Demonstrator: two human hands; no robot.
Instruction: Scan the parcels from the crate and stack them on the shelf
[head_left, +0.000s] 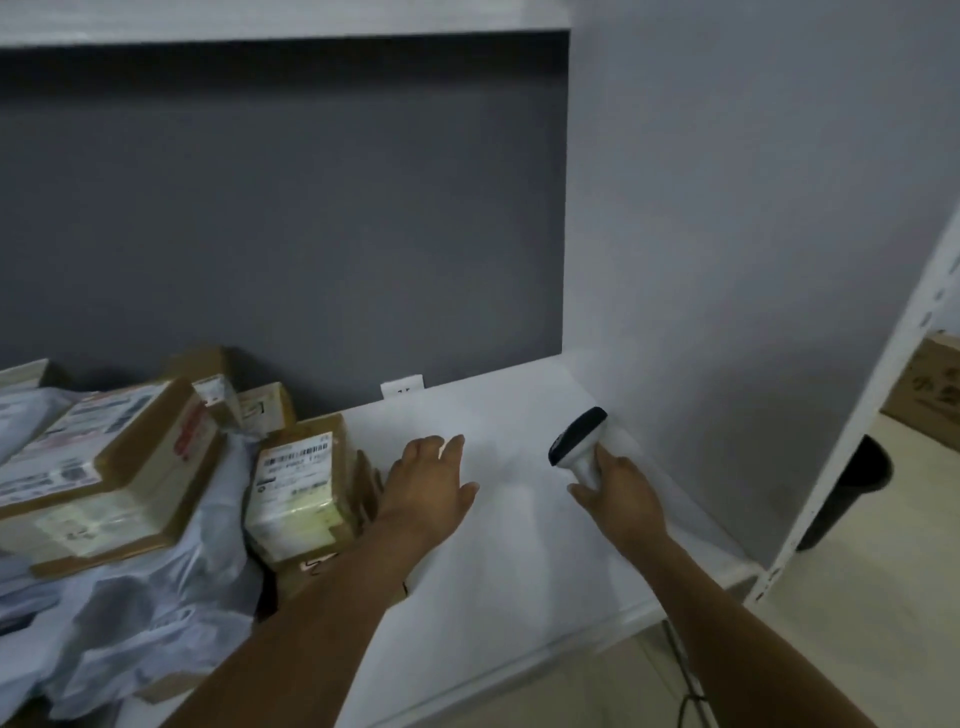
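Now the right hand grips the scanner, parcels beside the left hand.

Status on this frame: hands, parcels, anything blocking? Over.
Right hand grips scanner at right end of shelf. Left hand open, beside small parcel. Further left, other parcels piled. Nothing blocking.

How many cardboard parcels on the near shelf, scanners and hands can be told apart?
cardboard parcels: 5 told apart; others may be hidden among the grey bags.
scanner: 1, gripped by the right hand.
hands: 2; the left hand holds nothing.
Total: 8.
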